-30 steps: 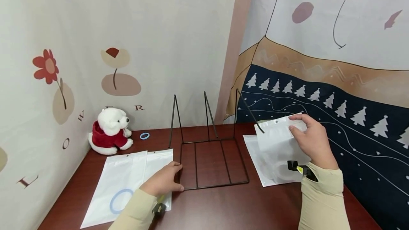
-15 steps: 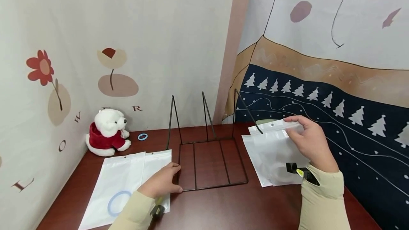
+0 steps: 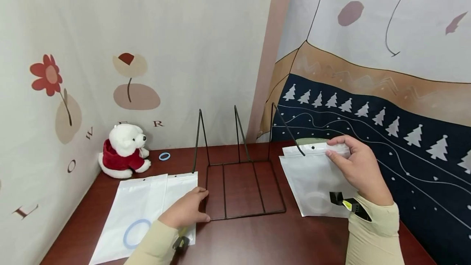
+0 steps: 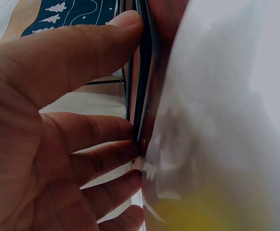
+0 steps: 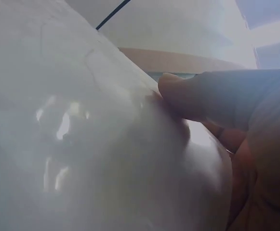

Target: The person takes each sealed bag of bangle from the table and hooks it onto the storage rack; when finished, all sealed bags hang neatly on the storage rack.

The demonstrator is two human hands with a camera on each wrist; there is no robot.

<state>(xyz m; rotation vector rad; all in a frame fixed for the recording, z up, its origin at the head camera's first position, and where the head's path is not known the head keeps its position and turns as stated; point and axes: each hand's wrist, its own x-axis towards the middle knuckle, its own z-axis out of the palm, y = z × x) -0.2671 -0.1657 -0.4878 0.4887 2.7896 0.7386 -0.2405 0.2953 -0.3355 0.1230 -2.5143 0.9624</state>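
Observation:
My right hand pinches the top right edge of a white zip bag, thumb in front. The bag has a small dark hole in its top strip, and a pale ring shape shows at its lower part. A slanted prong of the black wire rack ends in front of the bag, just left of that hole. My left hand rests thumb and fingertips on the rack's left base rod, the fingers fairly straight. In the right wrist view the bag fills most of the picture.
White bags with holes lie at the left, partly under my left arm; a blue ring shows on one. A white toy bear in red and a small blue ring are at the back. A greenish edge shows behind the right bag.
My right hand has lowered the bag and brought it slightly left, so its hole is nearer the prong tip. It now covers nearly all of the bag beneath. My left hand stays on the rack.

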